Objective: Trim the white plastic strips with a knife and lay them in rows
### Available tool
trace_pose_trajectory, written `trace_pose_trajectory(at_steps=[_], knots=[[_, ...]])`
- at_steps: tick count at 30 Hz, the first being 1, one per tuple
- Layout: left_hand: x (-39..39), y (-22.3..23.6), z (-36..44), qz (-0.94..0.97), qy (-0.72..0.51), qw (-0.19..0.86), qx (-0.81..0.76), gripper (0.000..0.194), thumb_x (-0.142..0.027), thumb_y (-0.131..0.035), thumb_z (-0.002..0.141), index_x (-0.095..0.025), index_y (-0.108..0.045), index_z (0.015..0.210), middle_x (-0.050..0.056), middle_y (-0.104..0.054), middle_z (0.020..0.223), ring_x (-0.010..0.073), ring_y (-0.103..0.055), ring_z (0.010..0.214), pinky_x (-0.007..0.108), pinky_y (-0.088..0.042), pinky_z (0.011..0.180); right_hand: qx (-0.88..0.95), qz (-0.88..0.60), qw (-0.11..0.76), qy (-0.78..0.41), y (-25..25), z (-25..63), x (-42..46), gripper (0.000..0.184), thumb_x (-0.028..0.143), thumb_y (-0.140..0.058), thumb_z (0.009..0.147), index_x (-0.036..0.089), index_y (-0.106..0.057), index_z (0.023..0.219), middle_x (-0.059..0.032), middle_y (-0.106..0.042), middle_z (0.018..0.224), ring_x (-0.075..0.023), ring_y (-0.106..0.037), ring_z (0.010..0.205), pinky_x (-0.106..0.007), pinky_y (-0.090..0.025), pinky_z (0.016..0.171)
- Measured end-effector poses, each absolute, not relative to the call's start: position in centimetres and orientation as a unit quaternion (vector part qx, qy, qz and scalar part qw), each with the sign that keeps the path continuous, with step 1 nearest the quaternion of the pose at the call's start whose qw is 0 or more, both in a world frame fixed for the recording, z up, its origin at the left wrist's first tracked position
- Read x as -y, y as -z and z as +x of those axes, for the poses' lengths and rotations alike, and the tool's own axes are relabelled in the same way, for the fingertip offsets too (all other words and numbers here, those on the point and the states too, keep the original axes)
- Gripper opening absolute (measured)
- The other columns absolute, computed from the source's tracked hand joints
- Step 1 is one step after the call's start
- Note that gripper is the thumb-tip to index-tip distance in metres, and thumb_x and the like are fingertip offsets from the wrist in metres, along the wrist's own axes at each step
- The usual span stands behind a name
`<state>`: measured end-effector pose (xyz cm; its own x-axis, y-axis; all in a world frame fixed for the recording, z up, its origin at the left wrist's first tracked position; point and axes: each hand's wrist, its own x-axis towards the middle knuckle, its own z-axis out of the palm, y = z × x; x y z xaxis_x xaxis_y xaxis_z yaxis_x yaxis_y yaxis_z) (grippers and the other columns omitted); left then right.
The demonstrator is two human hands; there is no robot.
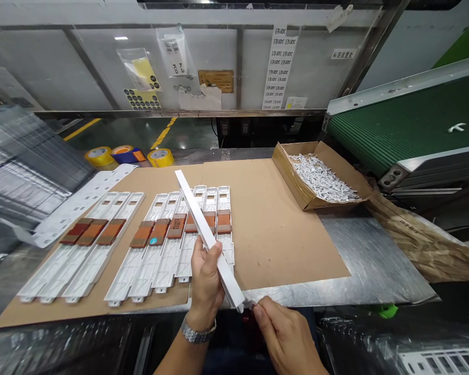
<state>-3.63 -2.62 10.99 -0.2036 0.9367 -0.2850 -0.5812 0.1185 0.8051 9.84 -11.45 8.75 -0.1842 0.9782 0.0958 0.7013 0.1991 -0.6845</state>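
A long white plastic bar [197,213] slants across the middle of the view, its near end low and to the right. My left hand [207,281], with a metal watch at the wrist, is closed around its lower half. My right hand [283,336] is closed in a pinch right by the bar's near end. A small greyish tip shows between its fingers and the bar; the rest is hidden in the hand. Behind the bar lie several white ribbed plastic strips [148,271] side by side, with orange-brown blocks [143,234] resting across them.
Another group of white strips [82,271] lies at left on the cardboard sheet [281,239]. A cardboard box [297,182] of small white pieces stands at back right, beside a green conveyor belt [406,114]. Yellow tape rolls [160,157] sit along the back edge.
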Motion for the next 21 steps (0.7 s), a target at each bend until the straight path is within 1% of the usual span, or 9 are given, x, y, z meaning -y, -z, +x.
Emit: trace_pose_trajectory(at_steps=[5,9,13,17,19,21], knots=[[2.57,-10.87,-3.57,0.203,-0.629,0.596,-0.456,0.032,-0.029,-0.065,0.074,-0.021,-0.048,0.099,-0.007,-0.051,0.063,0.0025,-0.036,0.04,0.013,-0.026,0.037,0.721,-0.582,0.241,-0.29,-8.78,10.08,11.38,0.038,0.037,-0.027,0.097,0.022,-0.05,0.071,0.0022,-0.058,0.062,-0.0111,-0.054,0.052,-0.022,-0.031,0.049],[2.58,-10.65,-3.54,0.206,-0.625,0.596,-0.46,0.033,-0.031,-0.066,0.074,-0.022,-0.048,0.1,-0.005,-0.055,0.069,0.002,-0.036,0.039,0.014,-0.027,0.035,0.718,-0.58,0.23,-0.309,-8.87,10.25,11.35,0.04,0.038,-0.026,0.097,0.022,-0.054,0.073,0.0016,-0.059,0.064,-0.012,-0.055,0.054,-0.022,-0.033,0.051],[2.52,-10.44,-3.46,0.207,-0.624,0.596,-0.462,0.036,-0.031,-0.066,0.074,-0.023,-0.048,0.104,-0.005,-0.056,0.071,0.0022,-0.037,0.038,0.015,-0.027,0.035,0.717,-0.583,0.223,-0.31,-8.73,10.37,11.4,0.04,0.038,-0.026,0.097,0.023,-0.053,0.073,0.0018,-0.059,0.063,-0.012,-0.055,0.054,-0.022,-0.032,0.051],[2.34,-10.27,-3.27,0.202,-0.631,0.59,-0.462,0.034,-0.031,-0.067,0.072,-0.023,-0.048,0.099,-0.007,-0.055,0.067,0.0032,-0.038,0.037,0.016,-0.029,0.035,0.74,-0.57,0.197,-0.296,-8.18,10.28,11.65,0.039,0.039,-0.026,0.096,0.022,-0.048,0.069,0.0025,-0.058,0.061,-0.012,-0.055,0.052,-0.023,-0.028,0.049],[2.28,-10.19,-3.3,0.197,-0.639,0.585,-0.459,0.032,-0.033,-0.067,0.073,-0.023,-0.049,0.097,-0.007,-0.055,0.067,0.0037,-0.041,0.04,0.016,-0.032,0.037,0.75,-0.556,0.189,-0.305,-8.02,10.34,11.77,0.038,0.04,-0.028,0.096,0.022,-0.046,0.068,0.0028,-0.056,0.06,-0.0121,-0.054,0.052,-0.023,-0.028,0.049],[2.24,-10.12,-3.53,0.186,-0.653,0.579,-0.452,0.029,-0.037,-0.064,0.076,-0.023,-0.051,0.098,-0.005,-0.058,0.074,0.0049,-0.05,0.051,0.016,-0.041,0.047,0.74,-0.539,0.207,-0.346,-8.11,10.63,11.78,0.038,0.039,-0.028,0.096,0.021,-0.046,0.068,0.0026,-0.055,0.061,-0.0117,-0.053,0.054,-0.023,-0.03,0.05]])
